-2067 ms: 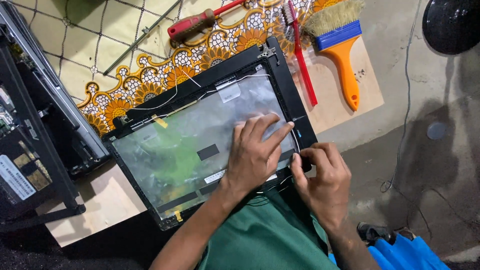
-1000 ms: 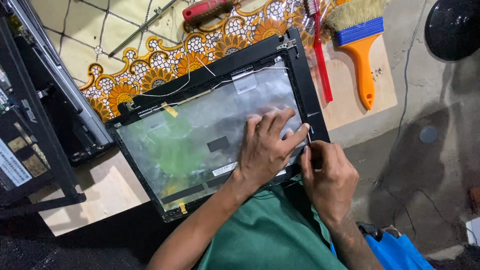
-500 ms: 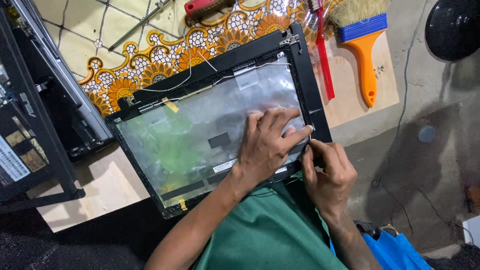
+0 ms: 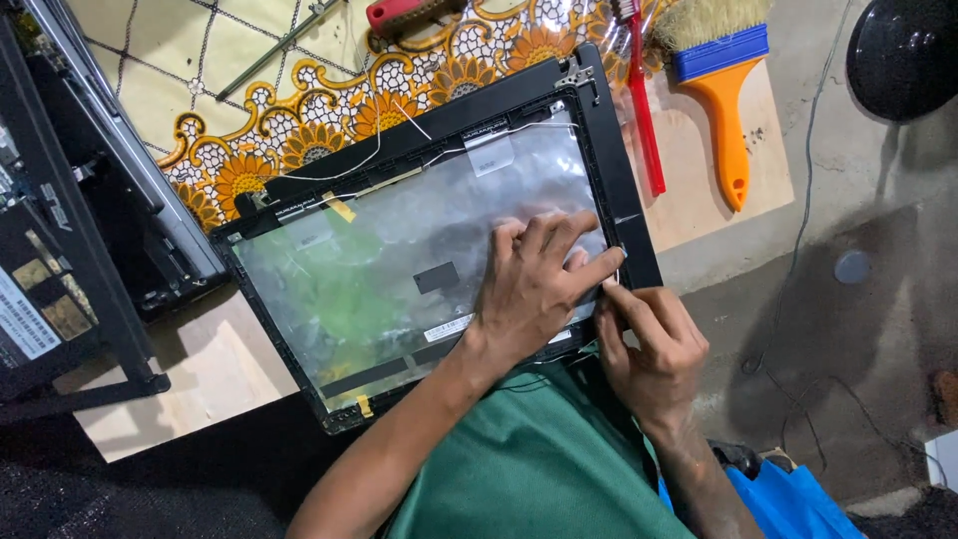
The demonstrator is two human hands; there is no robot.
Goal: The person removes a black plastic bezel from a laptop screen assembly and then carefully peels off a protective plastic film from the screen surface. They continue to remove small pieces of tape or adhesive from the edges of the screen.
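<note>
Head view: my left hand (image 4: pixel 544 279) lies flat, fingers spread, on the silvery laptop screen panel (image 4: pixel 399 269). Just right of it, my right hand (image 4: pixel 649 339) pinches the panel's black frame (image 4: pixel 614 170) edge.

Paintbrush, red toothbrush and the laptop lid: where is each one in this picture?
Paintbrush (image 4: pixel 731 125): head view, on its orange handle.
Red toothbrush (image 4: pixel 644 110): head view, midway along its handle.
Laptop lid (image 4: pixel 339 289): head view, on the silvery inner panel.
</note>
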